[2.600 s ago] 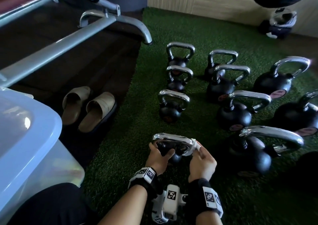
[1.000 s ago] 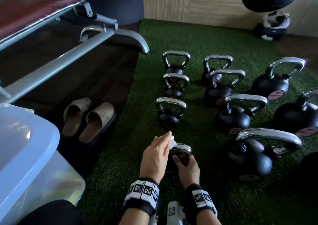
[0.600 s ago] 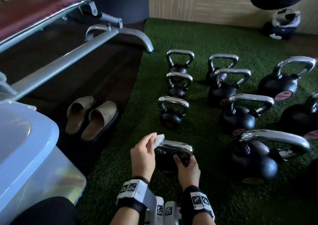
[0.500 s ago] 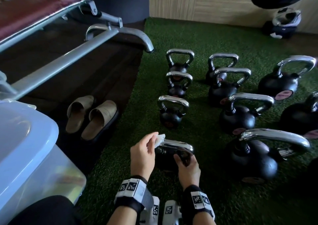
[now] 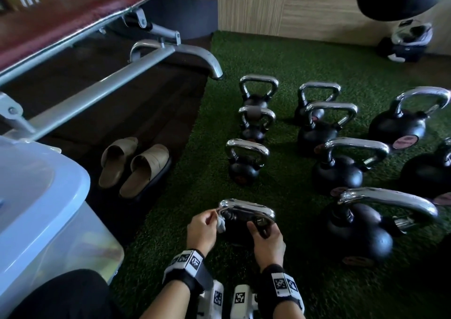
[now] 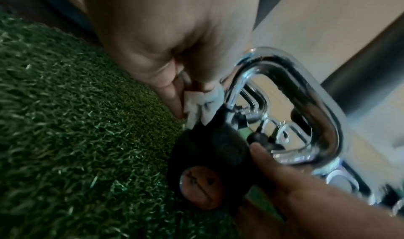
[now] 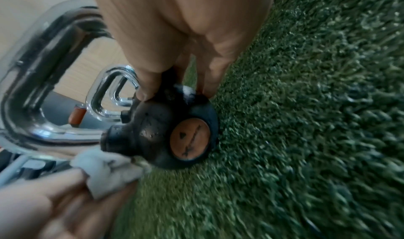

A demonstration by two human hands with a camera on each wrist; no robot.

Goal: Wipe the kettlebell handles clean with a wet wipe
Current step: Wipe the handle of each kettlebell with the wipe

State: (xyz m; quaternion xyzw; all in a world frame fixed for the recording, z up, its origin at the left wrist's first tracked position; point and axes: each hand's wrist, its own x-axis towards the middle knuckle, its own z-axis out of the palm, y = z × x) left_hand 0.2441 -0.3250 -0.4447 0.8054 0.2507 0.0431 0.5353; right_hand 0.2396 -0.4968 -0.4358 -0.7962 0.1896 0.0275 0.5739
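Observation:
The nearest black kettlebell [image 5: 238,231] stands on the green turf with its chrome handle [image 5: 246,209] up. My left hand [image 5: 214,218] pinches a crumpled white wet wipe [image 5: 220,223] against the handle's left leg, just above the ball. In the left wrist view the wipe [image 6: 203,104] touches the chrome handle [image 6: 236,85] where it meets the black ball [image 6: 207,153]. My right hand [image 5: 262,231] grips the ball from the near right side, thumb on the front. In the right wrist view its fingers [image 7: 148,87] press the ball [image 7: 153,130] above an orange disc.
Several more kettlebells [image 5: 246,162] stand in rows ahead and to the right; a large one [image 5: 361,231] is close to my right hand. Beige slippers [image 5: 136,167] and a bench frame [image 5: 97,92] lie left of the turf. A blue-lidded plastic box [image 5: 36,196] stands near left.
The wipe has passed from my right hand to my left. The left hand has slid it from the handle's top left corner down the left leg. The right hand stays on the ball.

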